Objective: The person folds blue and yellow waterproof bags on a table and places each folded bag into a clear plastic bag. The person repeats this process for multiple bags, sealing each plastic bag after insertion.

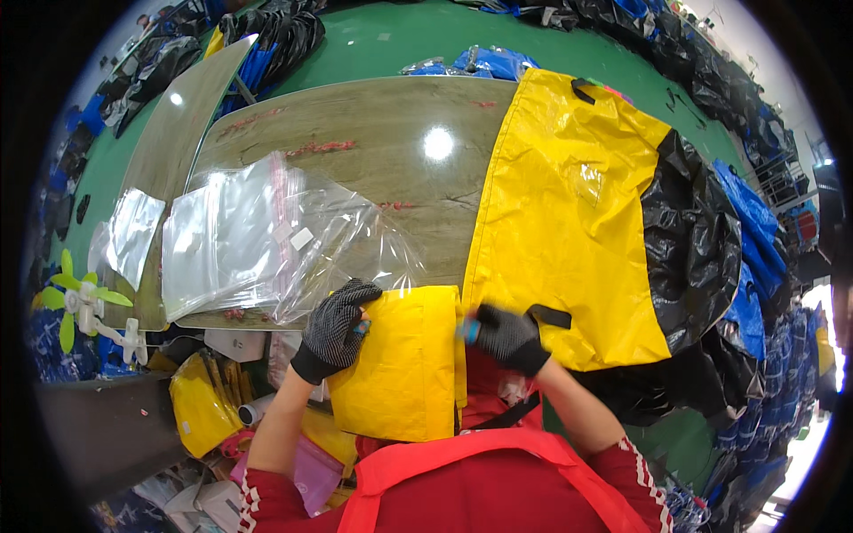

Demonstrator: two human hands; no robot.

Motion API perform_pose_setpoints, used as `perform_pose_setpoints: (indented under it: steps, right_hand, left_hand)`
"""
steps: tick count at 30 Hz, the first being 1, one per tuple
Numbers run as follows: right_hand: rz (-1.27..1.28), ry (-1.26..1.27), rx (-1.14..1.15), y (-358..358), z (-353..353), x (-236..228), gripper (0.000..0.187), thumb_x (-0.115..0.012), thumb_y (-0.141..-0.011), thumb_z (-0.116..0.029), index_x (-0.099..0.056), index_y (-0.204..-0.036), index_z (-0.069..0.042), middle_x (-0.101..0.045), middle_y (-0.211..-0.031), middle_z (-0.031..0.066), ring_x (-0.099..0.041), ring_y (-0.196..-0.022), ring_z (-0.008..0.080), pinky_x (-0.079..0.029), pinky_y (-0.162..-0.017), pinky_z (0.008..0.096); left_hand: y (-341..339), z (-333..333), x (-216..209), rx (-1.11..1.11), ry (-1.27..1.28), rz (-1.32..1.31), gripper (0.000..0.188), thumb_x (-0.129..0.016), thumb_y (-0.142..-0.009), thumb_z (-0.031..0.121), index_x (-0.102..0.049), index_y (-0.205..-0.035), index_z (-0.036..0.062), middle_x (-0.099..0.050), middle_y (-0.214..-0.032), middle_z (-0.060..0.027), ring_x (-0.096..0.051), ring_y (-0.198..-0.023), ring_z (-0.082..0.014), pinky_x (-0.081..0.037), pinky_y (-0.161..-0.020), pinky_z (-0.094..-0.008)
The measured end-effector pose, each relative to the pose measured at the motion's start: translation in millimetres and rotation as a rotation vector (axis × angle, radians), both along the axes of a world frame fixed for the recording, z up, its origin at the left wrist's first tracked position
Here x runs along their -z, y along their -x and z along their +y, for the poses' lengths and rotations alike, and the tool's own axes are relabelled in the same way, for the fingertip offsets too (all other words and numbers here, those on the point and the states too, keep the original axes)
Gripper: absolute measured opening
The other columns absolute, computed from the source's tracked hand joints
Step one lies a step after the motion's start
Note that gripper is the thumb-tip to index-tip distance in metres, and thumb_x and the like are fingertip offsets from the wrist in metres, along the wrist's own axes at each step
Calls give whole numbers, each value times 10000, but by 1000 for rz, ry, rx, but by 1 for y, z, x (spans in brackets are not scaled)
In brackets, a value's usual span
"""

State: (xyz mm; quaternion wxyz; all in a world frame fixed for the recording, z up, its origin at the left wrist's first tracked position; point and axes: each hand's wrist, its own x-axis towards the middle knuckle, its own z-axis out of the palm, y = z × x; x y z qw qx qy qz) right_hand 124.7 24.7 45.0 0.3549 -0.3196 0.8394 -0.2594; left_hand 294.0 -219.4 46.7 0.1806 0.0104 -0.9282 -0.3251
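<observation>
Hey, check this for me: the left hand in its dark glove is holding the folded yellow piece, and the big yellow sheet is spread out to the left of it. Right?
Not quite: the head view shows the big yellow sheet spread out to the right of the folded yellow piece, not the left.

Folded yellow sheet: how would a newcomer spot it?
Find the brown wood-look table. At its near edge, the black gloved left hand touches the folded yellow sheet. Unlike the larger black-tabbed yellow sheet alongside, it forms a compact rectangle.
</observation>
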Motion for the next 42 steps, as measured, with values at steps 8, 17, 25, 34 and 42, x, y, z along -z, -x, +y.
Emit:
perform_pose_setpoints:
  steps: [8,17,25,34,42]
  right_hand:
    - [-441,322,-80,73,-96,49,327,-710,-834,-298,-660,-845,25,-632,-700,68,-523,-604,119,-451,-571,285]
    - [-823,301,230,40,-24,6,427,-604,-921,-408,-597,-1162,-55,-633,-940,10,-562,-761,84,-469,-660,240]
    - [-565,417,141,32,-33,11,412,-694,-882,-376,-673,-1061,-5,-642,-863,-3,-549,-753,64,-456,-641,228]
    - [224,519,111,-19,0,49,370,-583,-952,-340,-608,-839,11,-594,-658,212,-617,-602,310,-446,-553,400]
    - [-164,-95,-269,-16,85,30,497,-568,-906,-507,-701,-965,-32,-671,-826,228,-659,-810,387,-509,-743,427]
  left_hand:
    - [-18,13,-9,-97,101,2,217,-624,-756,6,-607,-971,28,-627,-1202,-145,-553,-1179,-383,-406,-1021,-504]
    - [-42,27,11,-290,208,9,432,-620,-828,131,-529,-1245,63,-461,-1421,-175,-307,-1389,-427,-155,-1152,-599]
    - [-51,50,60,-781,-712,350,409,-488,-986,138,-432,-1354,-32,-431,-1445,-133,-387,-1338,-241,-276,-1118,-345]
    - [-74,33,48,-509,-1816,-30,390,-550,-980,258,-525,-1280,9,-603,-1204,-86,-577,-1100,-180,-464,-948,-316]
    - [-90,82,36,-450,-1693,-284,561,-634,-931,245,-423,-1409,42,-576,-1295,-77,-559,-1156,-191,-461,-964,-327]
